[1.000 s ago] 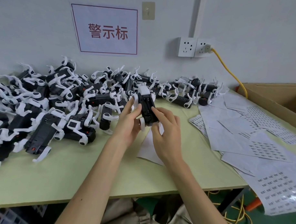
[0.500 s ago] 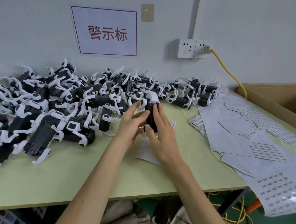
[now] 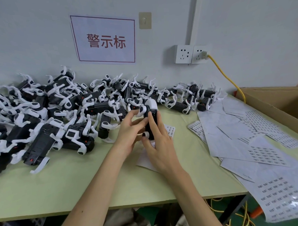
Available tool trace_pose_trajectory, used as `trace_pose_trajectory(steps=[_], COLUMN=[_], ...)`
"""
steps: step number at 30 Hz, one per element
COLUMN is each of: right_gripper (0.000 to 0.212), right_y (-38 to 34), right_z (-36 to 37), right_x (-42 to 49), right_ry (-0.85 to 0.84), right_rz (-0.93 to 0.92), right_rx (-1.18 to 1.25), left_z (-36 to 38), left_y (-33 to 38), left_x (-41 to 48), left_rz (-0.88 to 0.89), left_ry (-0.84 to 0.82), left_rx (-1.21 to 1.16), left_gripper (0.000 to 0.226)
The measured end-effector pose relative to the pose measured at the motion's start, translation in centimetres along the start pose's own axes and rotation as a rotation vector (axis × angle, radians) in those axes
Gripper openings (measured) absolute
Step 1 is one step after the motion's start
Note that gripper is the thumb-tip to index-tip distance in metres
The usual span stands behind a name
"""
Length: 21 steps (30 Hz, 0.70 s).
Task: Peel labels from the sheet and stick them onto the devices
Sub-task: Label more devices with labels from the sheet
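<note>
A pile of devices, black bodies with white curved legs, covers the left part of the green table and runs along the wall toward the middle; above it a white sign with a red border and red characters is stuck to the wall. At the middle, the left hand grips one device from its left side, fingers and thumb curled round it, holding it upright just above the table with its white rounded end on top; the right hand lies against the same device, fingers straight and flat along its black face, thumb by its lower end. Whether a label is under those fingers cannot be told. A label sheet lies flat on the table just under and behind both hands, partly hidden by them. Further right, two wall sockets carry a yellow cable; loose sheets of small printed labels overlap across the right part of the table and hang over its front edge; an open cardboard box stands at the far right.
</note>
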State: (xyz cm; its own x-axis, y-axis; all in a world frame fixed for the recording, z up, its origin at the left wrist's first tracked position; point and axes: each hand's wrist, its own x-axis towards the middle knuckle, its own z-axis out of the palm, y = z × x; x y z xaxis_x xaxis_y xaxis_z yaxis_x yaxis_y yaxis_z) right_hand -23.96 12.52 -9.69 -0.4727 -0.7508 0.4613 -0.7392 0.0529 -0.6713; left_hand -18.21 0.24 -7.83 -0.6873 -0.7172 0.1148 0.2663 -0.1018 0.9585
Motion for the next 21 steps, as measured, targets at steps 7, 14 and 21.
trace_pose_trajectory(steps=[7, 14, 21], right_gripper=[0.055, 0.072, 0.042], right_y=[-0.20, 0.06, -0.07], right_z=[0.00, 0.16, -0.36], right_x=[0.20, 0.03, 0.66], right_ry=[0.075, 0.149, 0.404], right_rz=[-0.025, 0.064, 0.320], right_rx=[0.058, 0.259, 0.520], left_z=[-0.03, 0.37, 0.75], left_y=[0.28, 0.10, -0.15], left_x=[0.05, -0.04, -0.45], left_rz=[-0.059, 0.028, 0.159], left_ry=[0.182, 0.244, 0.067], left_rx=[-0.138, -0.010, 0.079], left_gripper=[0.024, 0.030, 0.039])
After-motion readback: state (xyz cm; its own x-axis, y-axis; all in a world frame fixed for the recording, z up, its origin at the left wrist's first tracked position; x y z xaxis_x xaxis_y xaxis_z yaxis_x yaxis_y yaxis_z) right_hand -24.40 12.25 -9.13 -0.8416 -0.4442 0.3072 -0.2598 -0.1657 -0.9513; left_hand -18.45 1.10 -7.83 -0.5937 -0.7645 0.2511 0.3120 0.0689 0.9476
